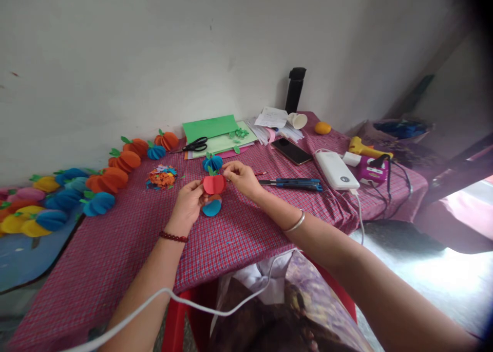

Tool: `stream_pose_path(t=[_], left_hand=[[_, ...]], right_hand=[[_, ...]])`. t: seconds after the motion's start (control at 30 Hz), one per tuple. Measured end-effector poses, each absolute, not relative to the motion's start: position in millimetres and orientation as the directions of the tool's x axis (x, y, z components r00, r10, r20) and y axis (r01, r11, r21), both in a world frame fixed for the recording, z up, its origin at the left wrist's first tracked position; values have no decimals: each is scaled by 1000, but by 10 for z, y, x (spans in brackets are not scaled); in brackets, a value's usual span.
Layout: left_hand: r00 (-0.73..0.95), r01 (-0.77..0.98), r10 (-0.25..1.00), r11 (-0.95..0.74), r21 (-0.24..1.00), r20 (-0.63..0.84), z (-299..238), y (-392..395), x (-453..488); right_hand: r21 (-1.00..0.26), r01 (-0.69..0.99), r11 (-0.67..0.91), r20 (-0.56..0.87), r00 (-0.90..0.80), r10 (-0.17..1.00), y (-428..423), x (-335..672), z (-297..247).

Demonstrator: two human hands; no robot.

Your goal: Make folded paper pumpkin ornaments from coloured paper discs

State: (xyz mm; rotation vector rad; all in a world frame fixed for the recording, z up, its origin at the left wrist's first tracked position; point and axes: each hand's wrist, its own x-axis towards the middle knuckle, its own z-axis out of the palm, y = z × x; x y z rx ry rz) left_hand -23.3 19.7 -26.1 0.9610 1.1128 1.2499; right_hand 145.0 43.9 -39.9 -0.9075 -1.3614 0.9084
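My left hand (188, 204) is closed on the left edge of a red folded-paper pumpkin (214, 184) held up over the table. A small green leaf (210, 171) shows at its top. At the pumpkin's right edge, my right hand (242, 179) has its thumb and fingers pinched together; what sits between the fingertips is too small to make out. Below the red paper, close to the left fingers, are an orange and a blue paper circle (212, 208). Just behind stands a blue paper pumpkin (213, 162) with a green leaf.
Finished paper pumpkins (107, 181) line the left side, near a pile of paper scraps (162, 177). Scissors (196, 144) lie by green sheets (210, 128). To the right are a phone (291, 151), blue cutters (298, 184), a power bank (337, 170) and a yellow glue gun (367, 148).
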Motion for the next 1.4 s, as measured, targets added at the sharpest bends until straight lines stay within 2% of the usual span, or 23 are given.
stream_pose_path(t=[0.17, 0.37, 0.53, 0.7, 0.8, 0.97, 1.1, 1.23, 1.4], left_hand=[[-14, -210, 997, 65, 976, -70, -287, 217, -265], [-13, -224, 1000, 25, 974, -29, -265, 215, -279], [-47, -233, 998, 37, 972, -50, -223, 194, -245], [-108, -201, 993, 20, 979, -42, -190, 171, -223], [-141, -172, 990, -13, 985, -12, -197, 171, -220], [-158, -109, 986, -71, 992, 54, -236, 182, -216], [-173, -50, 978, -125, 991, 115, -252, 170, -204], [-133, -11, 981, -144, 990, 141, -258, 151, -190], [-71, -53, 991, -121, 991, 117, -268, 140, -175]], right_hand=[[-948, -161, 273, 252, 143, 957, 503, 1573, -331], [-937, -223, 271, 229, 195, 954, 497, 1696, -256], [-927, -99, 362, 345, 156, 926, 489, 1620, -287], [-901, -19, 433, 432, 48, 901, 371, 1519, -279], [-870, 119, 479, 479, -31, 877, 250, 1468, -258], [-775, 405, 485, 440, -206, 874, 120, 1407, -264], [-685, 567, 457, 374, -265, 889, 118, 1393, -285], [-676, 588, 444, 366, -256, 895, 142, 1395, -302], [-716, 564, 413, 356, -215, 910, 194, 1401, -360]])
